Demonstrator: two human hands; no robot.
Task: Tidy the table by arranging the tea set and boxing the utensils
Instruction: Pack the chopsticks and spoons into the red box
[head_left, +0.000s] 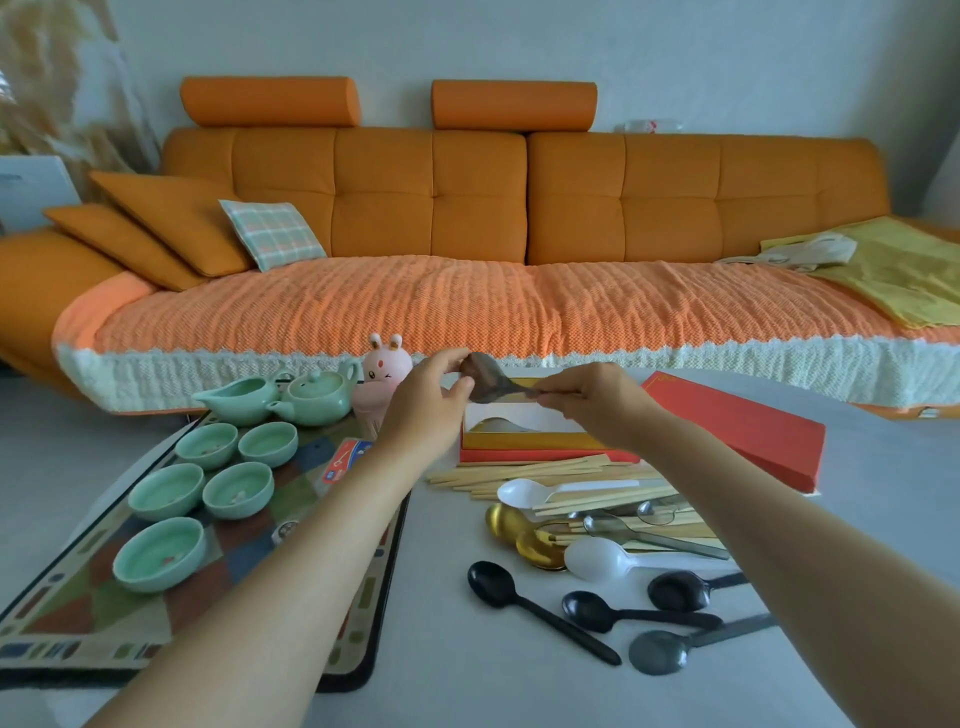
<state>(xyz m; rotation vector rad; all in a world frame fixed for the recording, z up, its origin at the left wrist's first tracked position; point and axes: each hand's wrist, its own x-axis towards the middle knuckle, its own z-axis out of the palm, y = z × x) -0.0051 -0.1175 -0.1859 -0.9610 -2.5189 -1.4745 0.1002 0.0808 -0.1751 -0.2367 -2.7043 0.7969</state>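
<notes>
Nearest to me, well short of the fingers and mostly to their right, three black spoons (497, 583) and a grey spoon (658, 652) lie scattered on the pale surface (467, 691). A little closer to the fingers sit white plastic spoons (597, 560), two gold spoons (535, 545) and a loose heap of chopsticks (545, 470). Off to the left, also short of the fingers, five green cups (158, 553) stand on a patterned mat (78, 623). Straight beneath the fingers is the open box (519, 441), white-lined, with its red lid (737, 421) lying to their right. Above that box the left hand (426, 402) pinches the bowl of a dark metal spoon (485, 384) between thumb and fingers (452, 357), while the right hand (597, 400) pinches its handle end; the spoon hangs clear of the box. Just left of the fingers stand a green teapot (317, 397), a green pitcher (239, 399) and a pink rabbit toy (387, 366). Beyond them all runs an orange sofa (467, 208)
</notes>
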